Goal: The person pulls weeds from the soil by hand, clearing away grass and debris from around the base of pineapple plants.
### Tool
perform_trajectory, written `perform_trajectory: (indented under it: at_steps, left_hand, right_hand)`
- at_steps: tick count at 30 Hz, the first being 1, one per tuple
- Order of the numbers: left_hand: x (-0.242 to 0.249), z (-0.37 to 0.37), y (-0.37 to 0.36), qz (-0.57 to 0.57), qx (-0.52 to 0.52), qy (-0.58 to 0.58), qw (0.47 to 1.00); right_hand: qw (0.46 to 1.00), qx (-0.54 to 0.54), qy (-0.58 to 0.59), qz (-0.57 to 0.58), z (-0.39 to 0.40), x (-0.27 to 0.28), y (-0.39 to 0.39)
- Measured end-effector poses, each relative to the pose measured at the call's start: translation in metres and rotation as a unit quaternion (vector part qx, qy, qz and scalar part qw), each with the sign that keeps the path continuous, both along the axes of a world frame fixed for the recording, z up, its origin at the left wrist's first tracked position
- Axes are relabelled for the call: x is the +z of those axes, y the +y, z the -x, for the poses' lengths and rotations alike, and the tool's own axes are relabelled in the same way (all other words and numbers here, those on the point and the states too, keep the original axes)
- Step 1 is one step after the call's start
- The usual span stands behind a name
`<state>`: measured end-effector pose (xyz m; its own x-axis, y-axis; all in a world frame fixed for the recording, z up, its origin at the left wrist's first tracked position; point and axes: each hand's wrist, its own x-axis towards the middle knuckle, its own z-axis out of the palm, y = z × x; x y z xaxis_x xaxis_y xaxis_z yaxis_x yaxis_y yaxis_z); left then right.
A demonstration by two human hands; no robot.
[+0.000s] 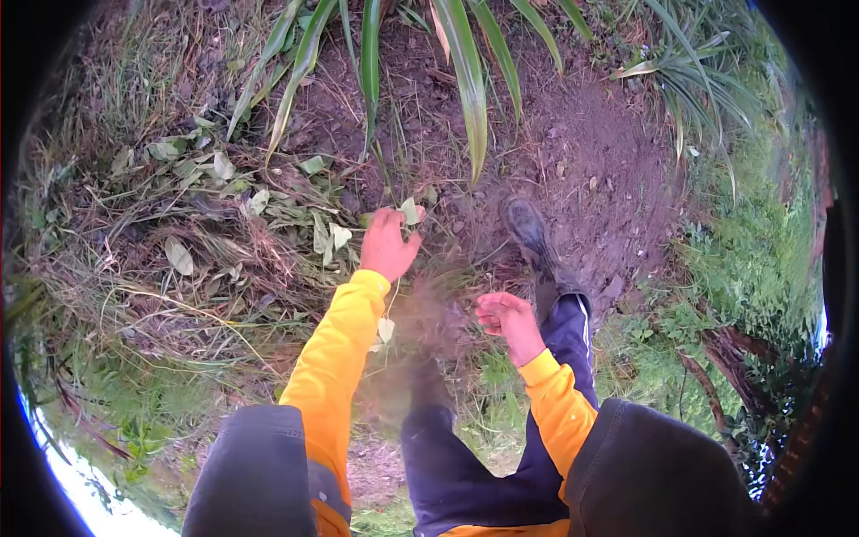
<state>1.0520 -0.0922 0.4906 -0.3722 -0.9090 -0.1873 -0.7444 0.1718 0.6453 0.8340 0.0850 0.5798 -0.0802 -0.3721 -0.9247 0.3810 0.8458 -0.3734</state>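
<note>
My left hand [389, 243], in a yellow sleeve, reaches forward and grips a thin leafy weed [410, 211] at the foot of a long-leaved plant [470, 85]. A pale leaf [386, 329] dangles on a thin stem below that wrist. My right hand [503, 315] hovers lower and closer to me, fingers curled in, with nothing visible in it. Between the two hands is a blurred brown smear of soil or roots [420, 327]. My boot [526, 228] stands on the soil just right of the left hand.
A heap of cut leaves and dry grass [224, 210] lies to the left. Bare dark soil [591, 152] spreads ahead and right. Green grass [747, 255] and another strap-leaved clump [689, 76] are at the right. My dark trousers [465, 483] fill the bottom.
</note>
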Motion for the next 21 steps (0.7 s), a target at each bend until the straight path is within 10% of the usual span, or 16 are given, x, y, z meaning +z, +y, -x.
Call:
perform_trajectory:
  at_steps: [8, 11, 14, 21]
  left_hand:
    - [-0.104, 0.104, -0.134, 0.2, 0.056, -0.003, 0.978]
    - [-0.174, 0.125, -0.177, 0.28, 0.207, -0.09, 0.933]
    - [-0.212, 0.13, -0.195, 0.29, 0.353, -0.132, 0.88]
    - [-0.152, 0.141, -0.133, 0.19, 0.149, -0.139, 0.96]
  right_hand:
    - [0.986, -0.036, -0.034, 0.161, 0.053, -0.069, -0.022]
    - [0.995, 0.057, 0.011, 0.082, 0.092, -0.164, 0.083]
    - [0.986, 0.06, 0.036, 0.149, 0.114, -0.122, 0.038]
    - [0.986, -0.101, -0.06, 0.122, 0.127, -0.134, 0.032]
